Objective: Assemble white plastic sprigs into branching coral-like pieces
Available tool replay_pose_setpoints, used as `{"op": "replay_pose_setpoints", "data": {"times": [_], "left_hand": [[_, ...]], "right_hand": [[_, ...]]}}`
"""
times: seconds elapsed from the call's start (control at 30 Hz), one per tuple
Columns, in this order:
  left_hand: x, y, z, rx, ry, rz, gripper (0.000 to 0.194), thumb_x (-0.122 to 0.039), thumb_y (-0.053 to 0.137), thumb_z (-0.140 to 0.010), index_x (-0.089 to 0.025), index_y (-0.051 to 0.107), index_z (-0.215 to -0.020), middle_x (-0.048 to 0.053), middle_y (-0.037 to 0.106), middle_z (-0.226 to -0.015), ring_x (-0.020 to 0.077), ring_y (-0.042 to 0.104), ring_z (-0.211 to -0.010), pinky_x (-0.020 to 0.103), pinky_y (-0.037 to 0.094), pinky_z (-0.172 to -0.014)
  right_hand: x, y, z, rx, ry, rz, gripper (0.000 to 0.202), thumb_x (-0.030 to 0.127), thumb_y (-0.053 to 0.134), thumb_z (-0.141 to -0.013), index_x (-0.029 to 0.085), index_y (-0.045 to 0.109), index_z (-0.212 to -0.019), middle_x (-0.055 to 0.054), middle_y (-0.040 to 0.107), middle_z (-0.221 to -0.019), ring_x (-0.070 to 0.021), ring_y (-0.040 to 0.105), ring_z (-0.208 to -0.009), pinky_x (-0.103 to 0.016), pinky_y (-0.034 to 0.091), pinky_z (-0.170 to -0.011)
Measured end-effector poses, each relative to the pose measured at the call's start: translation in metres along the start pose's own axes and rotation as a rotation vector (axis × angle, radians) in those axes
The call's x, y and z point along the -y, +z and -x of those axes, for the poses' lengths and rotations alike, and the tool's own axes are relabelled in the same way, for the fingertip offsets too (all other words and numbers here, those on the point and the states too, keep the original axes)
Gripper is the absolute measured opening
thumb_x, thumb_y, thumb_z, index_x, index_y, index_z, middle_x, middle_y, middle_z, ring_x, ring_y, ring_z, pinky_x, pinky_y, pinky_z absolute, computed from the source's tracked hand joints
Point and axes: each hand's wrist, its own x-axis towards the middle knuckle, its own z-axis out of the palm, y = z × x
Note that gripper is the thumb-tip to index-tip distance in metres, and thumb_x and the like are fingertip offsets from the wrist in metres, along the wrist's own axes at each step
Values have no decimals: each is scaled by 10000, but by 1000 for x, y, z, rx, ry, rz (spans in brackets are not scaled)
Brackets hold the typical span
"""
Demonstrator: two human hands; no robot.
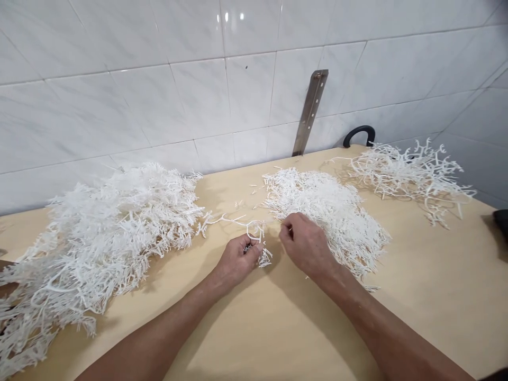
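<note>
My left hand [239, 259] is closed on a white branched plastic piece [254, 233], whose thin arms curl up above the fingers and hang beside the thumb. One longer white strand stretches left from it toward a big heap of branched white pieces [130, 217]. My right hand [305, 241] is closed with its fingertips pinched, at the near left edge of a pile of small white bits [325, 201]. Whatever lies between those fingertips is hidden or too small to make out. A gap separates the two hands.
A looser tangle of bare white stems [408, 174] lies at the back right, with a black curved handle [359, 132] behind it. A metal strip [311, 111] leans against the tiled wall [190, 100]. Everything rests on a pale wooden table [254, 328].
</note>
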Motion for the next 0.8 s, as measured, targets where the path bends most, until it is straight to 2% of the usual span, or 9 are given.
{"op": "replay_pose_setpoints", "data": {"times": [0.1,0.17,0.23,0.33,0.4,0.6,0.8], "left_hand": [[-2,0,1,-1,-54,59,437,-586,687,-732,-182,525,-771,-76,443,-491,57,334,-390,205,235,-407],[-3,0,1,-6,-68,88,453,-602,692,-721,-188,518,-774,-77,452,-492,57,345,-375,201,229,-391],[-4,0,1,-14,-63,103,451,-602,693,-723,-187,523,-777,-78,457,-489,55,345,-365,198,224,-381],[-4,-1,0,-34,-57,97,438,-592,689,-729,-185,532,-766,-74,465,-478,58,356,-359,199,224,-375],[-4,-1,0,-46,-60,83,428,-581,691,-726,-183,538,-761,-68,476,-474,63,373,-361,200,228,-374],[-6,-2,0,-40,-60,84,404,-556,688,-721,-183,540,-769,-66,485,-469,65,373,-358,198,224,-371],[-6,-1,0,-53,-74,68,419,-573,679,-737,-181,537,-773,-65,481,-470,64,372,-359,195,232,-373]], "right_hand": [[-13,-12,-6,-112,118,8,71,203,528,-851,201,570,-794,-53,631,-775,-184,571,-644,-314,433,-649],[-12,-20,-8,-144,168,-47,63,240,556,-851,199,600,-833,-58,660,-828,-178,588,-631,-324,451,-658],[-5,-24,-7,-59,177,-167,118,286,559,-873,203,639,-844,-52,683,-829,-175,612,-625,-317,468,-642],[13,-22,-3,207,154,-365,220,371,540,-915,220,694,-874,-28,697,-757,-173,636,-610,-291,482,-578],[22,-18,1,317,155,-430,240,389,542,-917,226,718,-921,-24,712,-772,-159,631,-580,-279,484,-542],[25,-12,4,391,212,-434,239,364,549,-905,232,747,-924,-15,734,-796,-133,604,-527,-269,474,-511],[27,-13,4,368,135,-370,200,299,546,-904,228,733,-891,-10,731,-765,-160,643,-623,-275,466,-579]]}}
